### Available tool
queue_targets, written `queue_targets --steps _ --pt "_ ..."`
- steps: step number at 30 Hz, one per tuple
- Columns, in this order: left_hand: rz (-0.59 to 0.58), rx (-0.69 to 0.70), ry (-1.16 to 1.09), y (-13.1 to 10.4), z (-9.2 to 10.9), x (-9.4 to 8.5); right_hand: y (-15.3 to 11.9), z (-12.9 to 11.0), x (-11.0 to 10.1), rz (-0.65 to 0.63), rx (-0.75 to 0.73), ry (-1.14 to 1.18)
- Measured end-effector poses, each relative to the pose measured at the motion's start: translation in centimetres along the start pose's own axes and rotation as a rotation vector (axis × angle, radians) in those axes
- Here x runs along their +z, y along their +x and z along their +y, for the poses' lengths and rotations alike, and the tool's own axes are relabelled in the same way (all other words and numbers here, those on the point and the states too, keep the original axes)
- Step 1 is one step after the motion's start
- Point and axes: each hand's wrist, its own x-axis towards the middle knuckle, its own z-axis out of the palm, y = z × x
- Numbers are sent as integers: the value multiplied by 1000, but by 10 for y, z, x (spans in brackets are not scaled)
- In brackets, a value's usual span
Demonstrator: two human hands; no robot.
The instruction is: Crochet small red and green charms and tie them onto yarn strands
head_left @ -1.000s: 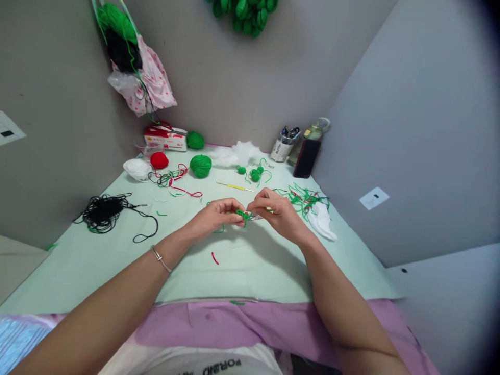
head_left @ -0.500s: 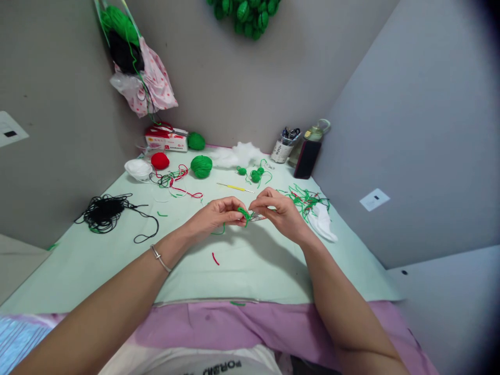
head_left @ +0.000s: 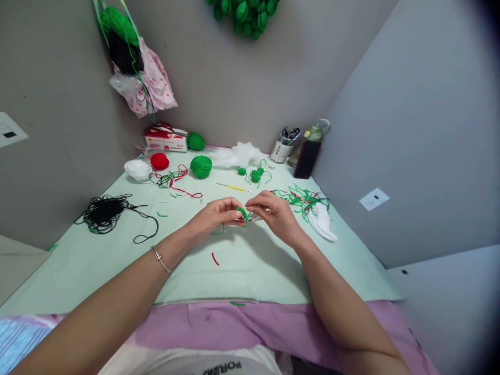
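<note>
A small piece of green yarn work (head_left: 242,213) sits in a person's left hand (head_left: 219,213) above the middle of a cloth-covered counter (head_left: 250,276), its grip pinching the piece between thumb and fingers. The right hand (head_left: 276,209) works just beside it, fingertips pressed together — what they pinch is too small to tell — with a small pale object (head_left: 255,216), its kind unclear, showing below the fingers. Near the hands lie 1 red yarn snippet (head_left: 215,259) and a yellow-handled hook (head_left: 235,187). Beyond the hook rest small green yarn pieces (head_left: 255,175), a green yarn ball (head_left: 201,166) and white stuffing (head_left: 238,154). To the right, a tangle of green scraps (head_left: 300,199) touches a white cloth (head_left: 322,223); to the left lies loose black yarn (head_left: 104,213). Toward the back wall stand a phone (head_left: 307,159), a pen cup (head_left: 282,148) and a box (head_left: 166,141) topped by red-handled scissors (head_left: 162,128) — near 1 red ball (head_left: 159,161) and 1 white ball (head_left: 138,170).
</note>
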Motion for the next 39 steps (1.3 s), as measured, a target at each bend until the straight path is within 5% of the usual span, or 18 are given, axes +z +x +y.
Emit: queue_targets --steps 8,18,23,33,36,39 --pt "106 -64 -50 2 -5 7 -5 -12 7 -138 -105 -139" --pt "152 -124 -24 3 -5 8 -6 -12 10 -92 -194 -238" --pt "109 -43 14 3 -5 6 -6 -13 16 51 -208 -62" --pt "177 2 157 1 -3 0 -10 -18 26 103 -142 204" --pt "213 -34 95 2 -3 -1 -9 -24 22 113 -19 354" --pt "155 -44 47 2 -4 -2 -5 -25 16 -38 186 644"
